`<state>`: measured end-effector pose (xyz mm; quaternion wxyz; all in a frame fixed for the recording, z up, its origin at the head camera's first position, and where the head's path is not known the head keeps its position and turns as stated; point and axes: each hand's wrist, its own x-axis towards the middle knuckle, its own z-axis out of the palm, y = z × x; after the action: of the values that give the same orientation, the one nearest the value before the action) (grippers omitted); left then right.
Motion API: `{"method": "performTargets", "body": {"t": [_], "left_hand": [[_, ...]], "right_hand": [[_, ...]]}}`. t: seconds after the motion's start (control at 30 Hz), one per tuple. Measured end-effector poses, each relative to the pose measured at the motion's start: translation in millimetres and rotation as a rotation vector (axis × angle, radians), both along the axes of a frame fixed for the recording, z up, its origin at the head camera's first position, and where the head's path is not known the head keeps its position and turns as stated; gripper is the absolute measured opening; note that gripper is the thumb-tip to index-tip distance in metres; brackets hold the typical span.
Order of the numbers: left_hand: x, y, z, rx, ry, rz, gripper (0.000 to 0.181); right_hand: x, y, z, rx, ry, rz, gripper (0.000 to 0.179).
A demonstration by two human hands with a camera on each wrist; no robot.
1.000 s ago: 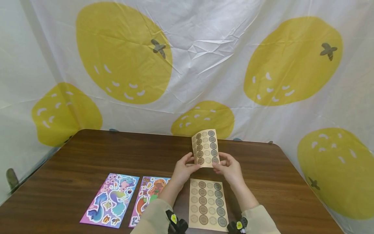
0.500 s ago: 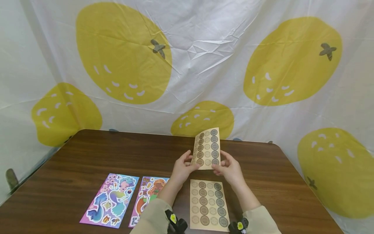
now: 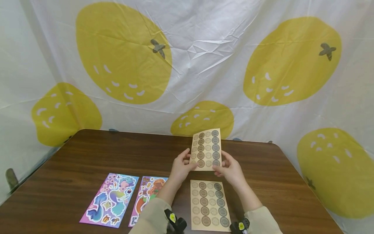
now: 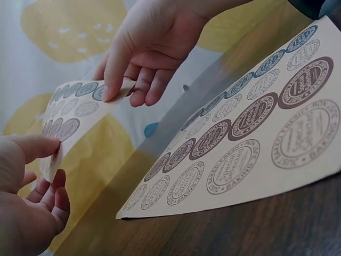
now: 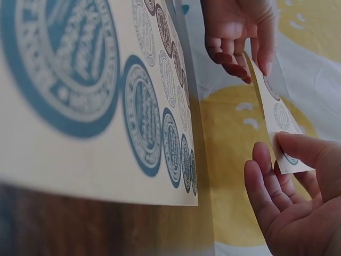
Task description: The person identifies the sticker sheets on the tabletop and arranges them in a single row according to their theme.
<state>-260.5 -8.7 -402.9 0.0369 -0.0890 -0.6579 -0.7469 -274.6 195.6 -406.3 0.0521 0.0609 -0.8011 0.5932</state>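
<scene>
Raised over the middle of the table is a tan sticker sheet [image 3: 207, 146] with rows of round brown, pale and blue-grey stickers. My left hand [image 3: 181, 166] pinches its lower left corner, thumb on the printed face. At the lower right corner my right hand [image 3: 230, 169] pinches it the same way. Both wrist views show thumbs in front and fingers behind the held sheet [image 4: 74, 109]. A second matching sticker sheet [image 3: 209, 205] lies on the table between my forearms; it fills much of the right wrist view, its round stickers [image 5: 143, 114] close to the camera.
Two colourful mermaid sticker sheets lie at the left: a blue-haired one [image 3: 109, 200] and an orange-haired one [image 3: 147, 195], the latter partly covered by my left sleeve [image 3: 153, 214]. The dark wooden table [image 3: 257, 178] ends against a white curtain [image 3: 201, 65] printed with yellow fruit.
The held sheet has flattened out from its curl and now faces me more squarely, slightly lower at its bottom edge. Both hands keep their pinch with small shifts.
</scene>
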Motion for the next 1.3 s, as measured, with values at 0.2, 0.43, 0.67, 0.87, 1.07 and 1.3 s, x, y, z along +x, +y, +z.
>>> {"method": "performTargets", "body": {"t": [0.2,0.43,0.67,0.87,1.07,1.3], "left_hand": [[-5.3,0.3,-1.2,0.003,0.003,-0.005,0.068],[-23.1,2.7,-21.6,0.009,0.032,0.021,0.067],[-20.4,1.3,-17.6,-0.006,0.025,0.020,0.063],[-3.6,-0.2,4.4,-0.020,0.035,-0.017,0.062],[5.0,0.8,13.9,-0.027,0.047,-0.033,0.063],[6.7,3.0,17.4,-0.036,0.048,-0.070,0.065]], "right_hand": [[2.2,-0.7,4.4,-0.013,-0.001,0.019,0.068],[2.9,1.9,7.1,-0.010,0.011,0.025,0.064],[2.9,7.2,10.2,0.021,0.050,-0.030,0.052],[3.4,10.4,14.4,-0.004,0.086,-0.057,0.052],[4.8,12.9,19.0,0.001,0.102,-0.071,0.059],[6.5,22.0,20.3,0.042,0.095,-0.067,0.066]]}}
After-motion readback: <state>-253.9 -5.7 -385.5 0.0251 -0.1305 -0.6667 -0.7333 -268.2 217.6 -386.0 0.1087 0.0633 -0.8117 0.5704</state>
